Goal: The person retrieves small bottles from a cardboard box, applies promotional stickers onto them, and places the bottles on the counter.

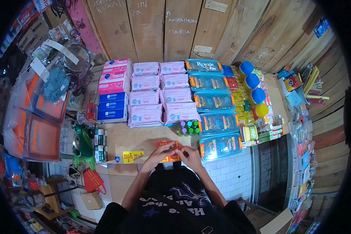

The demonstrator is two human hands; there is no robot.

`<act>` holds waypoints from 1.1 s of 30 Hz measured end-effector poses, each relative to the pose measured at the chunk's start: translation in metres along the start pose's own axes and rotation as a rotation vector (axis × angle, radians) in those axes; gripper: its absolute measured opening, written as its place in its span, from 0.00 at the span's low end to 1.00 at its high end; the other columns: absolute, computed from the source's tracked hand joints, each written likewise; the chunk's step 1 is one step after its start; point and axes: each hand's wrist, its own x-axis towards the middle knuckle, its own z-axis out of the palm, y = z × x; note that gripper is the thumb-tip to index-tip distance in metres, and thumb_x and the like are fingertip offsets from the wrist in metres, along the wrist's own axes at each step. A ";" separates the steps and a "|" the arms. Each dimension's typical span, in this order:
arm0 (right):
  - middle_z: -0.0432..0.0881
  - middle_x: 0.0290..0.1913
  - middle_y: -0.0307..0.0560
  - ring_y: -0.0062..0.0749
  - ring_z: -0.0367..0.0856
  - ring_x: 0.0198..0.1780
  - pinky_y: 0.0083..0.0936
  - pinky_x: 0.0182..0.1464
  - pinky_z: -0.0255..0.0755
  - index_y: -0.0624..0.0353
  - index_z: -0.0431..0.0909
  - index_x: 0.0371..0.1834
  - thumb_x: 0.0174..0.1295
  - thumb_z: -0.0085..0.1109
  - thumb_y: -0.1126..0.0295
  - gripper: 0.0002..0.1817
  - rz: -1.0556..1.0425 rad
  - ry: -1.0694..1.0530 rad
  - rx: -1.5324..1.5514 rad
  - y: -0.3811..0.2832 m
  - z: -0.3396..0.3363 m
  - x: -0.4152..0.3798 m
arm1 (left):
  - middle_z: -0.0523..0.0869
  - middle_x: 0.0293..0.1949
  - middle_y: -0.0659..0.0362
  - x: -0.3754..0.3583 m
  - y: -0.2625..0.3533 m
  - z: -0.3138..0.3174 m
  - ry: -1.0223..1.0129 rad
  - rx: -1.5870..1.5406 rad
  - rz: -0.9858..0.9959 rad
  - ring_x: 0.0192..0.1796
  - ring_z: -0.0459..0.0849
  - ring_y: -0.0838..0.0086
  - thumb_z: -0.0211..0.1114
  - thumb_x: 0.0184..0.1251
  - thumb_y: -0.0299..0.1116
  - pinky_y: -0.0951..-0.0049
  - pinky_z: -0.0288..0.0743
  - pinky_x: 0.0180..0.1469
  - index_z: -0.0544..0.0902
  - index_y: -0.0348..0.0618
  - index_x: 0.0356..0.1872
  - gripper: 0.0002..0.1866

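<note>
Where two hands met, a red card lay at the near edge

Because it looked like thin printed card, the red card (162, 144) seemed light, fairly stiff yet easily bent, and prone to crease; its glossy-looking face might have been slightly slippery. A light grip on opposite side edges would have suited it best, with the fingers clear of the print.

It lay by the near edge of the wooden table (144, 136), right of the yellow cards (127, 157) and left of the large teal pack (220, 147). Bright red with yellow lettering, it was partly covered by the hands.

The left hand (158, 155) and right hand (190, 155) had curled fingers, their tips drawn close together over the card. Whether they pinched its edge or something small could not be told.
</note>
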 end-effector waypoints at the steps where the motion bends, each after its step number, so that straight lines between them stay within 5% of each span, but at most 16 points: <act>1: 0.74 0.16 0.44 0.28 0.73 0.18 0.28 0.22 0.65 0.63 0.77 0.22 0.63 0.67 0.61 0.18 0.042 -0.065 0.022 0.004 0.004 -0.009 | 0.74 0.67 0.56 -0.010 0.006 -0.005 -0.105 0.032 0.002 0.67 0.73 0.71 0.62 0.72 0.32 0.70 0.64 0.70 0.64 0.35 0.72 0.30; 4: 0.73 0.15 0.45 0.27 0.68 0.18 0.30 0.23 0.63 0.61 0.77 0.20 0.65 0.65 0.54 0.23 0.275 -0.346 0.087 0.033 0.021 -0.040 | 0.75 0.67 0.55 -0.037 0.004 -0.019 -0.296 0.015 -0.145 0.69 0.71 0.72 0.60 0.74 0.34 0.72 0.62 0.71 0.66 0.36 0.72 0.28; 7: 0.76 0.17 0.51 0.36 0.72 0.18 0.33 0.24 0.63 0.63 0.77 0.20 0.65 0.63 0.50 0.27 0.242 -0.517 0.048 0.061 0.031 -0.055 | 0.73 0.69 0.55 -0.061 -0.014 -0.026 -0.407 0.055 -0.232 0.71 0.69 0.72 0.59 0.76 0.36 0.72 0.60 0.72 0.66 0.38 0.72 0.28; 9: 0.83 0.26 0.56 0.43 0.82 0.30 0.36 0.36 0.73 0.63 0.83 0.26 0.64 0.55 0.37 0.34 0.431 -0.689 -0.114 0.063 0.030 -0.061 | 0.72 0.69 0.54 -0.069 -0.038 -0.037 -0.467 0.217 -0.261 0.72 0.68 0.70 0.58 0.76 0.37 0.71 0.60 0.72 0.65 0.40 0.73 0.28; 11: 0.86 0.32 0.58 0.48 0.85 0.39 0.38 0.45 0.77 0.62 0.87 0.31 0.62 0.50 0.31 0.39 0.545 -0.704 -0.135 0.069 0.034 -0.077 | 0.74 0.68 0.51 -0.077 -0.065 -0.042 -0.418 0.444 -0.367 0.70 0.71 0.66 0.58 0.74 0.51 0.69 0.61 0.71 0.69 0.43 0.72 0.32; 12: 0.87 0.41 0.62 0.53 0.84 0.50 0.40 0.58 0.74 0.62 0.88 0.38 0.61 0.44 0.26 0.44 0.627 -0.781 -0.149 0.086 0.043 -0.085 | 0.75 0.67 0.50 -0.079 -0.075 -0.046 -0.402 0.513 -0.410 0.70 0.71 0.65 0.56 0.74 0.54 0.68 0.61 0.71 0.69 0.43 0.71 0.33; 17: 0.84 0.48 0.65 0.58 0.81 0.56 0.43 0.60 0.72 0.62 0.86 0.46 0.64 0.42 0.28 0.43 0.850 -0.578 -0.164 0.150 0.075 -0.150 | 0.79 0.62 0.45 -0.084 -0.114 -0.063 -0.494 0.834 -0.542 0.66 0.75 0.60 0.51 0.71 0.65 0.66 0.65 0.69 0.76 0.39 0.65 0.39; 18: 0.84 0.48 0.66 0.59 0.80 0.56 0.43 0.61 0.72 0.62 0.85 0.48 0.64 0.41 0.29 0.43 0.893 -0.538 -0.159 0.151 0.075 -0.159 | 0.85 0.53 0.46 -0.081 -0.176 -0.085 -0.490 0.851 -0.498 0.59 0.81 0.59 0.50 0.70 0.68 0.63 0.71 0.62 0.84 0.38 0.54 0.38; 22: 0.83 0.47 0.70 0.59 0.80 0.57 0.44 0.60 0.71 0.63 0.86 0.42 0.61 0.42 0.26 0.45 1.053 -0.455 -0.321 0.228 0.117 -0.244 | 0.88 0.40 0.48 -0.082 -0.164 -0.087 -0.608 1.096 -0.544 0.45 0.86 0.57 0.50 0.70 0.67 0.58 0.76 0.51 0.88 0.40 0.39 0.36; 24: 0.84 0.47 0.69 0.60 0.80 0.57 0.44 0.59 0.72 0.64 0.86 0.43 0.63 0.43 0.28 0.44 1.063 -0.392 -0.282 0.209 0.115 -0.256 | 0.88 0.35 0.49 -0.081 -0.178 -0.094 -0.654 1.109 -0.488 0.40 0.85 0.57 0.50 0.70 0.67 0.57 0.76 0.47 0.88 0.41 0.32 0.36; 27: 0.84 0.48 0.68 0.60 0.81 0.55 0.44 0.59 0.72 0.64 0.86 0.43 0.64 0.44 0.31 0.41 1.118 -0.321 -0.219 0.183 0.112 -0.263 | 0.88 0.38 0.51 -0.075 -0.193 -0.101 -0.740 1.016 -0.547 0.42 0.85 0.60 0.51 0.71 0.65 0.59 0.76 0.49 0.87 0.41 0.38 0.33; 30: 0.84 0.48 0.66 0.59 0.81 0.54 0.44 0.58 0.73 0.65 0.86 0.43 0.65 0.45 0.34 0.39 1.191 -0.259 -0.146 0.165 0.103 -0.267 | 0.85 0.52 0.54 -0.076 -0.218 -0.108 -0.631 0.848 -0.585 0.54 0.80 0.69 0.55 0.72 0.62 0.64 0.72 0.59 0.81 0.38 0.54 0.33; 33: 0.84 0.47 0.66 0.59 0.82 0.54 0.43 0.58 0.73 0.64 0.86 0.43 0.65 0.47 0.36 0.37 1.205 -0.208 -0.125 0.161 0.102 -0.282 | 0.84 0.51 0.60 -0.079 -0.254 -0.114 -0.478 0.596 -0.596 0.53 0.78 0.70 0.52 0.72 0.64 0.63 0.72 0.53 0.82 0.42 0.55 0.33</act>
